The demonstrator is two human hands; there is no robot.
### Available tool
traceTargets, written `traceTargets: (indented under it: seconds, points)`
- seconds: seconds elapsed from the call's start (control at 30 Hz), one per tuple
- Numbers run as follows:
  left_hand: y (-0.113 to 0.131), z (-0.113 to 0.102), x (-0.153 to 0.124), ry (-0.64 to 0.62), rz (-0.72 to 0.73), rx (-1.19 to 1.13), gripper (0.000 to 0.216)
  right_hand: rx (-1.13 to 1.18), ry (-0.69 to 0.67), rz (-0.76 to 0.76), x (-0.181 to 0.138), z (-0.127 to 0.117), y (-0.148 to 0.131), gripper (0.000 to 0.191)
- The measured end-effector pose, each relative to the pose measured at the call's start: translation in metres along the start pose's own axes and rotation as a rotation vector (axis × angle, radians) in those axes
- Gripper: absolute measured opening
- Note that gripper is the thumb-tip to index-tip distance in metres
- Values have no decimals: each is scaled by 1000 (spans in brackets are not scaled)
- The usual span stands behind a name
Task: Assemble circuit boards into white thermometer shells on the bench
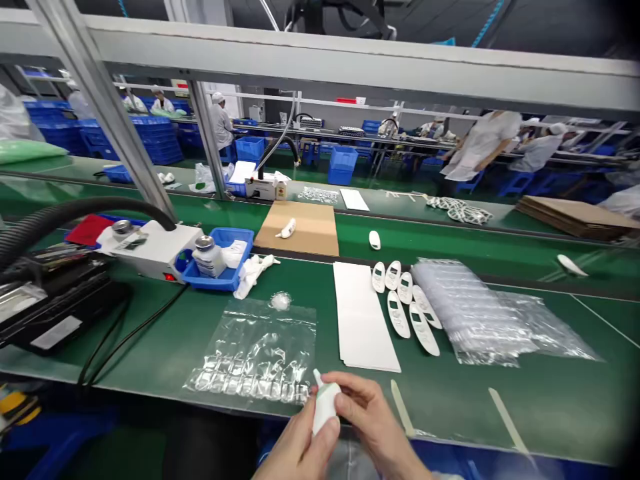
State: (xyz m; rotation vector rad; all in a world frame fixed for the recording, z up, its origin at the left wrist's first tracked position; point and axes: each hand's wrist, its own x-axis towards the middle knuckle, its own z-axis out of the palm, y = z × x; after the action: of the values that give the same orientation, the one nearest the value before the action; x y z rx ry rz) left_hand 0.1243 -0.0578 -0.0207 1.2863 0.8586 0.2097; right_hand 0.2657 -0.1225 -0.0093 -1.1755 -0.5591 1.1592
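Note:
In front of the bench edge, my left hand point(303, 445) and my right hand point(373, 420) are both closed on a white ear thermometer point(326, 405). Its narrow tip points up and away from me, and a pale green line shows near its top. Fingers hide part of its body. Just beyond my left hand lies a clear plastic bag point(260, 343) with small shiny parts along its near side. A stack of white paper point(361, 317) lies beyond my right hand. Several white housings point(399, 313) with display windows lie beside the paper.
Clear plastic sleeves point(473, 310) are piled at right. A blue tray point(217, 277) holds a dispenser bottle and white cloth. Further off, a similar thermometer point(289, 229) rests on a cardboard sheet point(297, 248). A black hose point(90, 207) arches at left. People work in the background.

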Motion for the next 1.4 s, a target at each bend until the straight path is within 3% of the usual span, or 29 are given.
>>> traceTargets:
  seconds: [0.07, 0.17, 0.23, 0.33, 0.47, 0.6, 0.7, 0.8, 0.97, 1.13, 1.4]
  points:
    - [16, 9, 14, -85, -49, -69, 66, -270, 38, -71, 5, -34, -17, 29]
    - [42, 20, 41, -218, -57, -256, 51, -655, 214, -262, 13, -88, -30, 25]
    - [56, 29, 63, -185, 39, -295, 43, -828, 275, -304, 18, -114, -30, 22]
    - [66, 46, 99, -95, 139, -217, 42, -962, 215, -258, 23, -129, -24, 17]
    - [55, 66, 134, -52, 172, -171, 45, -1055, 156, -233, 30, -121, -21, 14]
    - [48, 69, 143, -42, 183, -143, 45, -1112, 152, -271, 30, -120, -23, 17]
    - [55, 64, 137, -52, 163, -174, 43, -995, 220, -316, 23, -121, -33, 18]
    - [67, 58, 125, -108, 123, -230, 47, -821, 273, -326, 16, -106, -54, 19]
    - [77, 49, 98, -196, 88, -430, 55, -623, 63, -327, 25, -52, -74, 19]
    - [71, 37, 80, -127, 72, -517, 52, -729, 92, -409, 46, -19, -67, 18]
    - [66, 24, 77, -95, 51, -573, 50, -829, 99, -433, 53, -10, -62, 17]
